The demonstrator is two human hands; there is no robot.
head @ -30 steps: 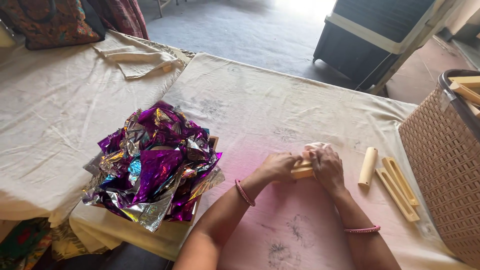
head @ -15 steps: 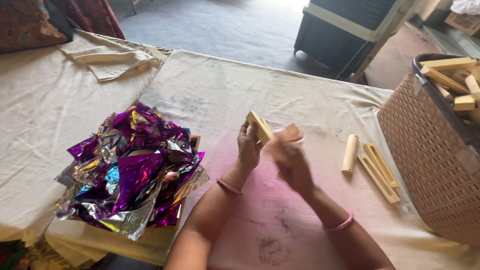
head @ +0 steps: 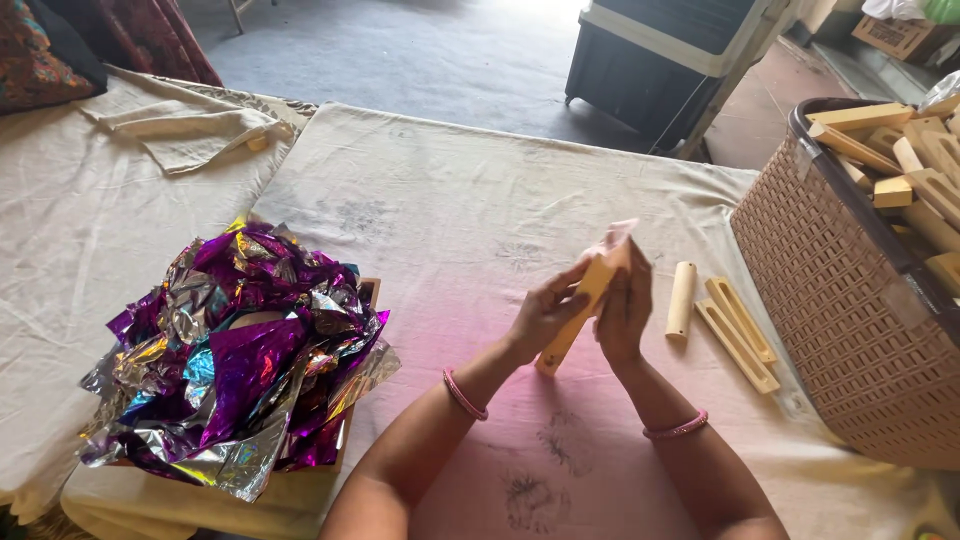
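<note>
My left hand (head: 545,315) grips a long pale wooden piece (head: 575,315), held slanted above the cloth-covered table (head: 450,210). My right hand (head: 625,310) presses a small pink cloth (head: 617,238) against the upper end of that piece. Both wrists wear pink bangles. Just right of my hands lie a wooden dowel (head: 681,299) and a slotted flat wooden piece (head: 738,320).
A pile of crumpled purple and silver foil (head: 240,350) sits in a shallow box at the left. A brown woven basket (head: 850,300) full of wooden pieces stands at the right edge. A folded cloth (head: 190,130) lies at the far left. A dark cooler (head: 680,60) stands beyond the table.
My hands lifted the wooden piece off the table and turned it to a slant. The pink cloth now sits at its top end.
</note>
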